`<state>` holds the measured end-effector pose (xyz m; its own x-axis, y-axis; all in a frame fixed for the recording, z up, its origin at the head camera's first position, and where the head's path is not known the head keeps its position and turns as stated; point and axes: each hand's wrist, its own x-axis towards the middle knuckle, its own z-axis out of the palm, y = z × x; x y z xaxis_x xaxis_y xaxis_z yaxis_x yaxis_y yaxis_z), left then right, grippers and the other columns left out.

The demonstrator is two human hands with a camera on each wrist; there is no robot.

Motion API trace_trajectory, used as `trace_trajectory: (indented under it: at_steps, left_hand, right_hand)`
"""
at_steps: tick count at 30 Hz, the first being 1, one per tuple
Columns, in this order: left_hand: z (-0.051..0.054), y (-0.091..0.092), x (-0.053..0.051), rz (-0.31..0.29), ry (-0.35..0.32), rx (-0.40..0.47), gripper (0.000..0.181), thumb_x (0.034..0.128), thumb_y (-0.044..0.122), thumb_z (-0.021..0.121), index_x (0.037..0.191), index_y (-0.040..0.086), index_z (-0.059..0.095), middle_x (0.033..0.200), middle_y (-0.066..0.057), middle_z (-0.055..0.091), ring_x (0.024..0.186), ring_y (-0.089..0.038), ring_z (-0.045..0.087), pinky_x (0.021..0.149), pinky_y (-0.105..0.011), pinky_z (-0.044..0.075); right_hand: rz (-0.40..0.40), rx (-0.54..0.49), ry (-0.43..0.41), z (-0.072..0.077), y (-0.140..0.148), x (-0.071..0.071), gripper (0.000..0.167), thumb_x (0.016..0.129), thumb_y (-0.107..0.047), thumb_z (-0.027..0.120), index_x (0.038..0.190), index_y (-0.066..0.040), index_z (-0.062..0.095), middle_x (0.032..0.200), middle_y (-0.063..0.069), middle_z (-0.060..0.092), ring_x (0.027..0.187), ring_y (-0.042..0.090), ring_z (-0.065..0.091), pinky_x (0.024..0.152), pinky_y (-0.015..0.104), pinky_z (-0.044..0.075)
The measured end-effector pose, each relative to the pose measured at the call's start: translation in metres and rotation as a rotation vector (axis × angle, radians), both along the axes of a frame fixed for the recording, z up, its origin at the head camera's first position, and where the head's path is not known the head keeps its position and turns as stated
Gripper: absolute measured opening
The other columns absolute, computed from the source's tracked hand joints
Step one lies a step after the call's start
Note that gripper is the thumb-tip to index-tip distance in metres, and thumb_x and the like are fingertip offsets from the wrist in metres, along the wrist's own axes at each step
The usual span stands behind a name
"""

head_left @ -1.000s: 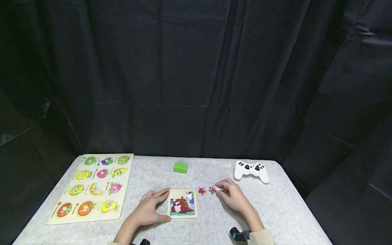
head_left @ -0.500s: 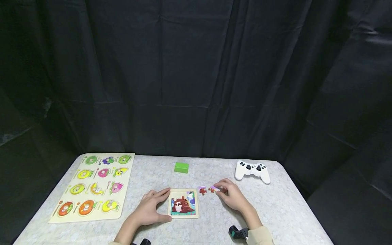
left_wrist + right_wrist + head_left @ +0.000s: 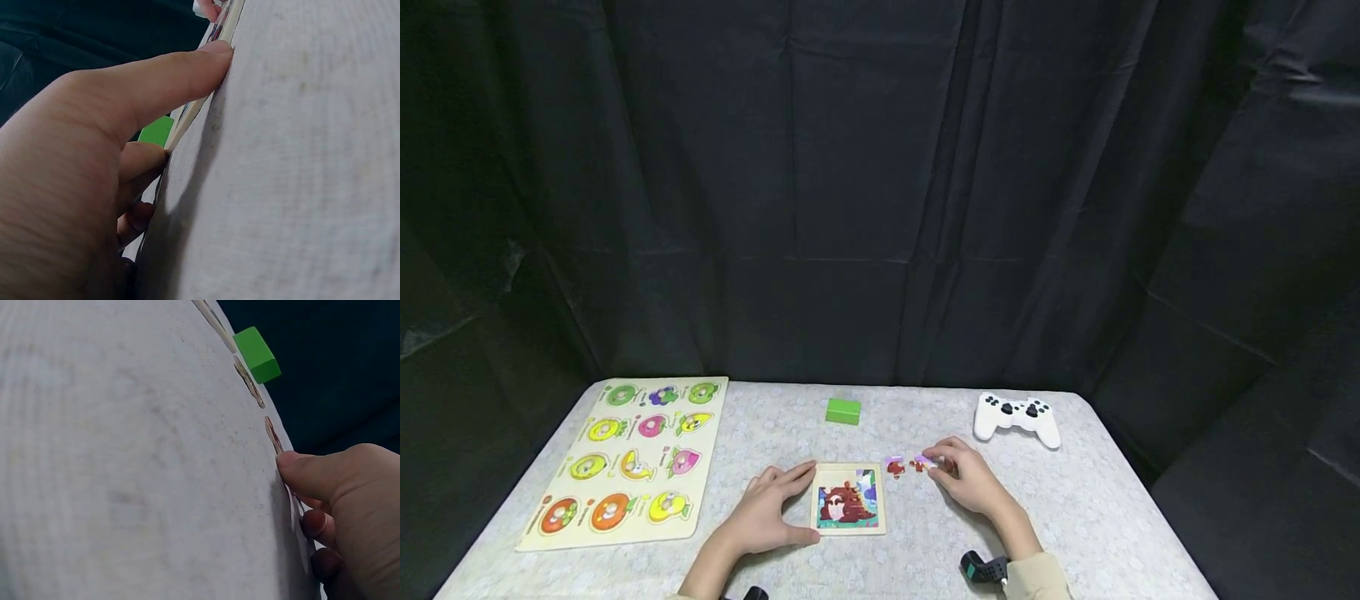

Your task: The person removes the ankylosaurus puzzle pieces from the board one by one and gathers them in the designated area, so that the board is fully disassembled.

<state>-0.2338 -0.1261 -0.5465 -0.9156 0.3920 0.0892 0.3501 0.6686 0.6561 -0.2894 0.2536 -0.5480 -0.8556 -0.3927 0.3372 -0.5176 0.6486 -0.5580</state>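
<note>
My left hand [image 3: 765,510] grips the left side of a small wooden puzzle tray [image 3: 847,535], its index finger at the far corner and its thumb at the near corner. A brown animal picture fills much of the tray. In the left wrist view the thumb [image 3: 169,84] lies against the tray's edge [image 3: 195,109]. To the tray's right, my right hand [image 3: 966,477] pinches a puzzle piece [image 3: 927,462] low at the table; its fingers partly hide the piece. A red and purple puzzle piece [image 3: 895,467] lies between that hand and the tray.
A green block [image 3: 843,412] stands behind the tray, and a white game controller [image 3: 1017,421] lies at the back right. On the left is a large fruit puzzle board [image 3: 632,462]. A black curtain [image 3: 850,208] rises behind the table.
My right hand has shifted very slightly left with the puzzle piece at its fingertips. My left hand keeps its place on the tray; the rest only shifts a little with the head camera.
</note>
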Motion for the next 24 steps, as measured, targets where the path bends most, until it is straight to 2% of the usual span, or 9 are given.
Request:
trace_trajectory:
  at_steps: [4,11,24]
  left_hand:
    - [0.000,0.000,0.001,0.004,0.004,-0.003,0.102,0.0689,0.054,0.093,0.154,0.011,0.057,0.162,0.003,0.051,0.098,-0.006,0.041,0.081,-0.033,0.034]
    - [0.001,0.000,0.001,-0.003,0.009,-0.004,0.102,0.0694,0.054,0.093,0.154,0.011,0.057,0.162,0.002,0.052,0.098,-0.006,0.041,0.080,-0.033,0.034]
    - [0.000,0.000,0.000,0.000,-0.005,-0.001,0.102,0.0698,0.056,0.093,0.154,0.011,0.057,0.163,0.003,0.051,0.099,-0.006,0.041,0.082,-0.033,0.034]
  right_hand:
    - [0.011,-0.006,0.003,0.001,0.000,0.001,0.023,0.092,-0.003,0.077,0.115,-0.003,0.077,0.108,0.007,0.069,0.080,0.005,0.051,0.071,0.027,0.047]
    - [-0.014,0.006,-0.109,0.008,0.000,-0.001,0.026,0.094,-0.008,0.078,0.119,-0.004,0.076,0.108,0.002,0.067,0.083,0.009,0.053,0.074,0.028,0.047]
    - [-0.061,-0.021,-0.039,0.017,-0.014,0.000,0.031,0.092,-0.006,0.079,0.123,0.000,0.075,0.109,0.008,0.069,0.084,0.014,0.060,0.075,0.028,0.050]
